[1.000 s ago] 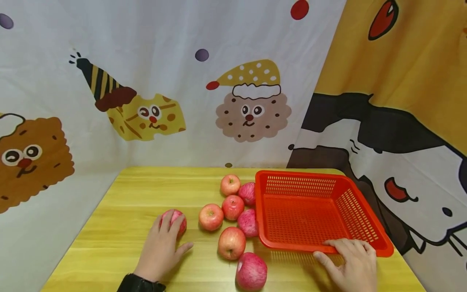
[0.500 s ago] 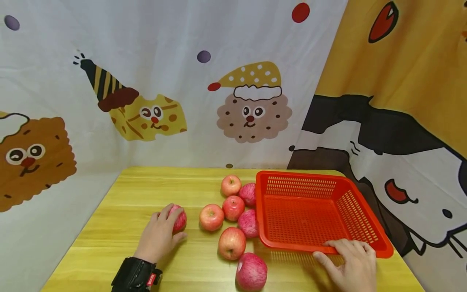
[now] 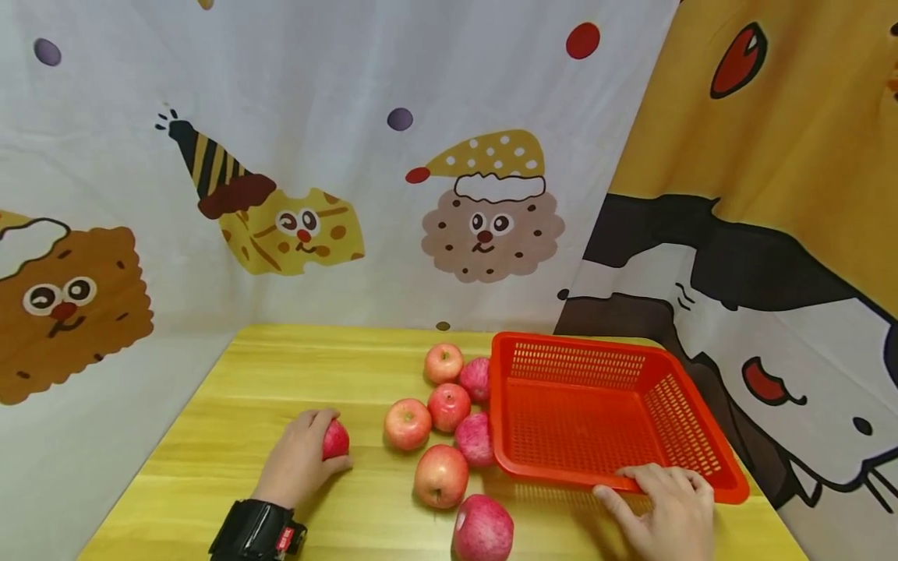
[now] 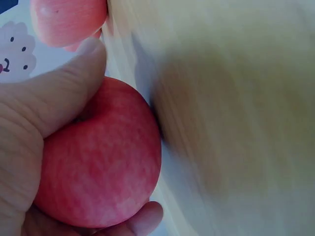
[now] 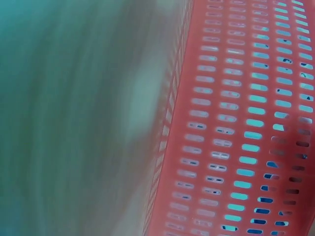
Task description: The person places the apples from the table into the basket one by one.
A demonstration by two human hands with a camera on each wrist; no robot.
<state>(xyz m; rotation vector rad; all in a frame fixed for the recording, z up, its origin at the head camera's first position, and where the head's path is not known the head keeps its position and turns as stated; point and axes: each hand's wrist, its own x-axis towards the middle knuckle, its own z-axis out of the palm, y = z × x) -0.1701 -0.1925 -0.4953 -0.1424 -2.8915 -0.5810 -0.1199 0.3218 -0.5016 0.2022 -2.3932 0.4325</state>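
Note:
My left hand (image 3: 298, 456) holds a red apple (image 3: 335, 440) at the left of the wooden table. In the left wrist view the thumb lies across the top of this apple (image 4: 108, 157) and fingertips show beneath it; the other fingers are hidden behind. My right hand (image 3: 669, 506) grips the near rim of a red plastic basket (image 3: 561, 474), fingers over the edge and thumb outside. No apple lies inside the basket. The right wrist view shows its slotted wall (image 5: 236, 118) but not the hand.
Several apples lie between the left hand and the basket, among them a pale one (image 3: 408, 425), a yellowish-red one (image 3: 440, 476) and a dark pink one (image 3: 483, 528) nearest me. Two pink apples sit against the basket's left side. A printed curtain (image 3: 393, 288) hangs behind the table (image 3: 281, 366).
My left hand has slid from over the apple to its left side and closed round it. The apple has shifted slightly towards me. My right hand stays on the basket rim.

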